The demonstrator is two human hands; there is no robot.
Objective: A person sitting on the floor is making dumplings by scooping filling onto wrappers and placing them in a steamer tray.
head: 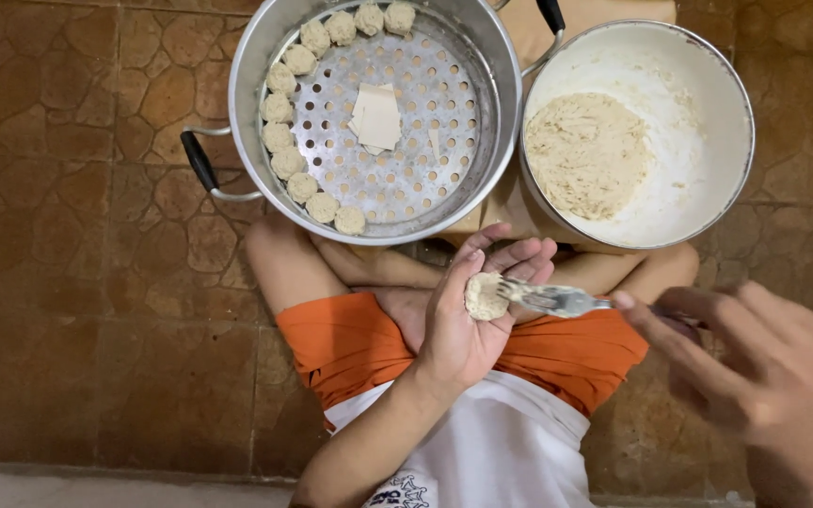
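Observation:
My left hand is cupped palm up over my lap, holding a small dumpling with pale filling. My right hand grips the handle of a metal spoon, and the spoon's bowl presses against the dumpling's filling. A metal steamer pot stands on the floor ahead, with several shaped dumplings lined along the left edge of its perforated tray and a few square wrappers lying in the middle. To its right a white bowl holds minced filling.
I sit cross-legged in orange shorts and a white shirt on a brown stone-patterned floor. The pot has black handles, one at the left and one at the top right. A wooden board lies under the bowl.

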